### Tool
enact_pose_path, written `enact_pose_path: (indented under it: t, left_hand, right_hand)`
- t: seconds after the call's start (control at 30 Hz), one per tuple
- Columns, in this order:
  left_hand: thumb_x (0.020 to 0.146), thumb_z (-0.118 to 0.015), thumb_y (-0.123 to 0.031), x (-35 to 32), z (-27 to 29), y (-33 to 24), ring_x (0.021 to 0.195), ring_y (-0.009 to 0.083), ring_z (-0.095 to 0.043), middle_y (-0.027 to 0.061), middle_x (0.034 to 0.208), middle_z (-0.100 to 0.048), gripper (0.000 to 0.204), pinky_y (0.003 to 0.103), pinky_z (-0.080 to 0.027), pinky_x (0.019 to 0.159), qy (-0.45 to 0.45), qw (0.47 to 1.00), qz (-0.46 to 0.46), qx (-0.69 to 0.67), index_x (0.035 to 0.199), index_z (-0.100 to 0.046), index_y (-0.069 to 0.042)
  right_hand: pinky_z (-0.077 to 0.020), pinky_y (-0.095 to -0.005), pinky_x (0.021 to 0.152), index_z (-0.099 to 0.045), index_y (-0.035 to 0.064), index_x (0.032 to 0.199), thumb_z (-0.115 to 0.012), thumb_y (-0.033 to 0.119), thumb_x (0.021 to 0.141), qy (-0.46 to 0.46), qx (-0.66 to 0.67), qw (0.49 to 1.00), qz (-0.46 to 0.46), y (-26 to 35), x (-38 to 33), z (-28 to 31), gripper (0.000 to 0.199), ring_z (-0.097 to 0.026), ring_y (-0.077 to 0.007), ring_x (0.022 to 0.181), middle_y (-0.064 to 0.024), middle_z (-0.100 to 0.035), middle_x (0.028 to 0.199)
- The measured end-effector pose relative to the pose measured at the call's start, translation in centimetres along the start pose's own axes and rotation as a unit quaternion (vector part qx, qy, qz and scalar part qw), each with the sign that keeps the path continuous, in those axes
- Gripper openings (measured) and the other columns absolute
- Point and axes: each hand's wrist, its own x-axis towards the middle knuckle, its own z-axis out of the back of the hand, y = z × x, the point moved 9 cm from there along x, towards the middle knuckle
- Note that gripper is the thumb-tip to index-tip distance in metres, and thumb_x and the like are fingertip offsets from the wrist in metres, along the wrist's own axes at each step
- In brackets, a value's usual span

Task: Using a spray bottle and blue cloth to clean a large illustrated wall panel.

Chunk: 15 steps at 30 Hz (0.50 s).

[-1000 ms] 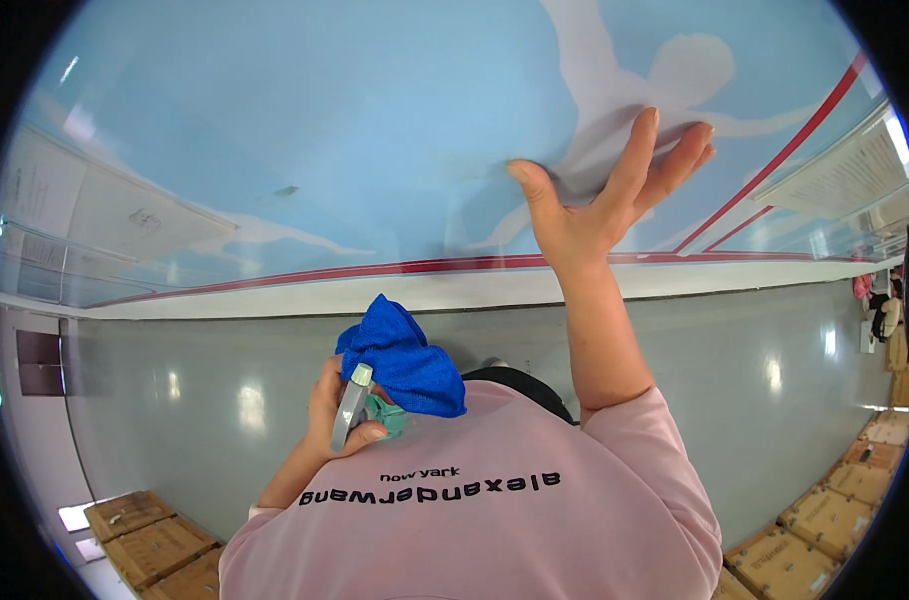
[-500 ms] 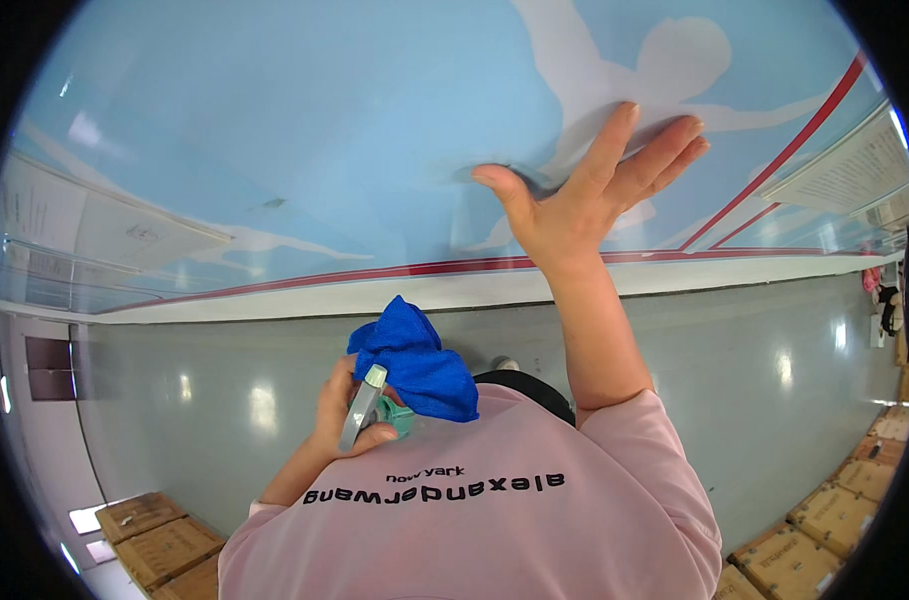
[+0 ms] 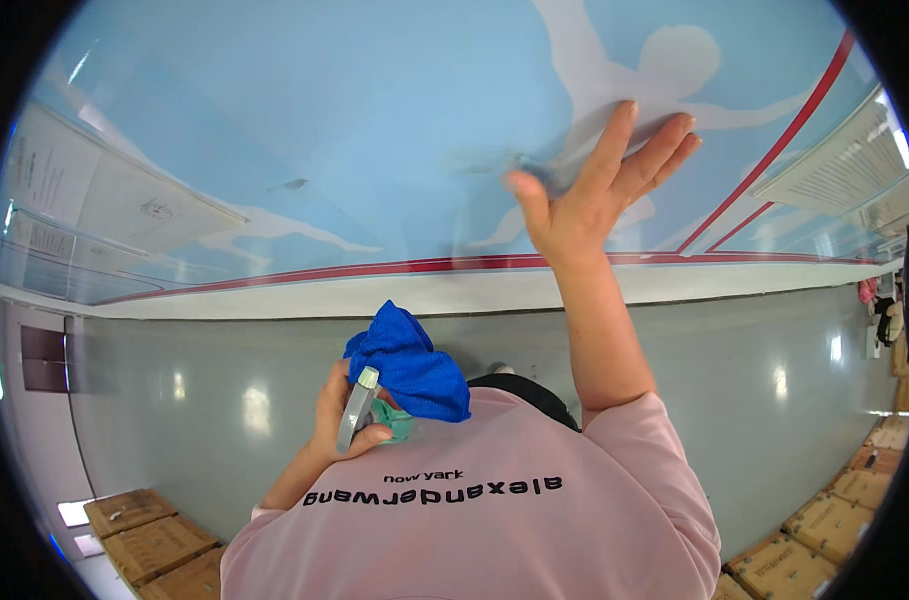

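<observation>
In front of my chest, my left hand (image 3: pixel 335 412) is wrapped round a spray bottle (image 3: pixel 358 408) with a grey and white trigger head and a green body. A bunched blue cloth (image 3: pixel 411 368) rests in the same hand, over the fingers, its loose end hanging to the right. My right arm reaches up to the light blue wall (image 3: pixel 374 100). There my right hand (image 3: pixel 582 205) lies with fingers spread, the thumb lifted off to the left. By the thumb tip is a dark smudge (image 3: pixel 522 163). A smaller dark mark (image 3: pixel 294 184) shows farther left on the wall.
White figures and red stripes decorate the wall. Posters (image 3: pixel 134 190) hang at the left and another notice (image 3: pixel 834 165) at the right. A grey floor (image 3: pixel 224 370) runs below. Wooden crates (image 3: pixel 159 550) stand behind me at left, and more crates (image 3: pixel 834 520) at right.
My right thumb has moved to the right and lifted, uncovering more of the smudge. The other fingers stay spread at nearly the same place. My left hand still holds the bottle and cloth.
</observation>
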Motion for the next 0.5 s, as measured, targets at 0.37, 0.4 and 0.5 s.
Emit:
enact_pose_path:
  t: [0.37, 0.4, 0.5]
  left_hand:
    - [0.065, -0.084, -0.039, 0.22, -0.20, 0.07, 0.081, 0.0214, -0.064, 0.0103, 0.093, -0.056, 0.083, 0.032, -0.049, 0.070, 0.028, 1.000, 0.002, 0.003, 0.119, -0.036, 0.001]
    - [0.065, -0.084, -0.039, 0.29, -0.28, -0.07, 0.081, 0.0214, -0.064, 0.0103, 0.093, -0.056, 0.083, 0.032, -0.049, 0.070, 0.028, 1.000, 0.002, 0.003, 0.119, -0.036, 0.001]
    - [0.065, -0.083, -0.041, 0.43, -0.21, -0.25, 0.080, 0.0208, -0.064, 0.0102, 0.091, -0.057, 0.083, 0.032, -0.048, 0.070, 0.013, 1.000, 0.006, -0.013, 0.119, -0.036, 0.001]
  right_hand:
    - [-0.0085, -0.0663, 0.101, -0.038, 0.0011, 0.135, -0.053, 0.074, 0.073, -0.072, 0.005, 0.997, -0.020, 0.84, 0.01, -0.16, 0.096, 0.000, -0.0551, 0.133, -0.0381, -0.009, 0.143]
    - [-0.0090, -0.0665, 0.101, -0.041, -0.0005, 0.132, -0.050, 0.073, 0.075, -0.075, -0.002, 0.997, -0.011, 0.97, -0.05, -0.15, 0.094, -0.001, -0.0556, 0.132, -0.0391, -0.010, 0.142]
    - [-0.0103, -0.0669, 0.100, -0.044, -0.0028, 0.128, -0.046, 0.072, 0.079, -0.074, -0.021, 0.997, 0.003, 1.15, -0.31, -0.05, 0.089, -0.003, -0.0562, 0.132, -0.0405, -0.012, 0.141]
